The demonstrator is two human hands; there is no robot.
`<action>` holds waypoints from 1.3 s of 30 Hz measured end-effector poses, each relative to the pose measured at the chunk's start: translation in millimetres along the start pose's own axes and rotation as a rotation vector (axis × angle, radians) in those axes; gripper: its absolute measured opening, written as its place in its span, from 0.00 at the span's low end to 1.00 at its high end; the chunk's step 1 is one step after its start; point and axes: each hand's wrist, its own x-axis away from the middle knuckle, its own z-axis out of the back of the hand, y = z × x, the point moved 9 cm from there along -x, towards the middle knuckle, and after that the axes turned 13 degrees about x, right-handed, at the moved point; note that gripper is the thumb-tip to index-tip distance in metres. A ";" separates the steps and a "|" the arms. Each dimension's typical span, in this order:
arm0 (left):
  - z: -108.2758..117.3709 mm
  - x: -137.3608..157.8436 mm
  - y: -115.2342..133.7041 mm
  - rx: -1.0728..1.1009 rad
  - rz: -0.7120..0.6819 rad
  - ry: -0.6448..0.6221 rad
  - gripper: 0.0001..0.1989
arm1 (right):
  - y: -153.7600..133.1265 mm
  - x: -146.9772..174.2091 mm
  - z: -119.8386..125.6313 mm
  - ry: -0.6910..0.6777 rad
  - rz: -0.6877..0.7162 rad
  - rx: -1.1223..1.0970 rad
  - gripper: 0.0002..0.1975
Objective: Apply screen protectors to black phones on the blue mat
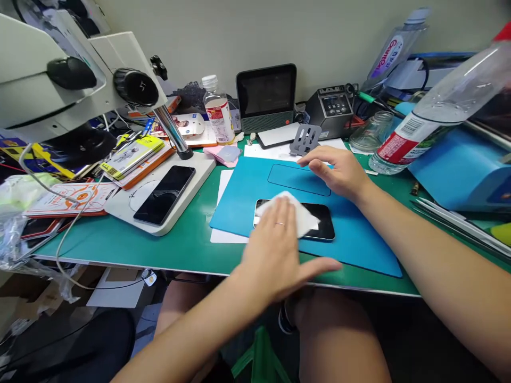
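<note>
My left hand (279,250), fingers flat, presses a white wipe (297,213) onto the smartphone (315,221) on the blue mat (351,239); my right hand (339,170) rests open behind the phone, which could slide off

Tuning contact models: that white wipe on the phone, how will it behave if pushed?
The white wipe looks thin and floppy, probably bunching unless pressed flat as the left hand does. It seems very light. On the glossy phone it likely slides easily, while the phone may creep on the blue mat.
</note>
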 end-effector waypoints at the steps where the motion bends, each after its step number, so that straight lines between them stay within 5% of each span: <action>1: 5.1 10.0 -12.8 -0.008 0.022 -0.006 0.55 | 0.0 0.1 -1.0 -0.007 0.000 0.007 0.34; 6: 11.6 46.6 -31.8 -0.057 0.027 -0.015 0.50 | -0.9 -0.2 -4.8 -0.022 0.036 0.016 0.35; 16: -34.9 -12.7 62.1 -0.019 -0.075 -0.024 0.60 | -3.9 1.2 -2.1 -0.011 0.056 -0.003 0.34; 27: 6.8 50.1 -21.2 -0.145 -0.076 -0.086 0.46 | -2.6 1.5 -2.3 -0.003 0.050 0.008 0.37; 35: -30.1 11.5 49.3 -0.075 -0.193 -0.113 0.51 | -1.7 2.2 -4.9 -0.011 0.047 -0.003 0.36; 39: -27.1 9.9 49.2 -0.055 -0.202 -0.088 0.48 | -2.7 1.5 -5.0 -0.016 0.060 -0.021 0.34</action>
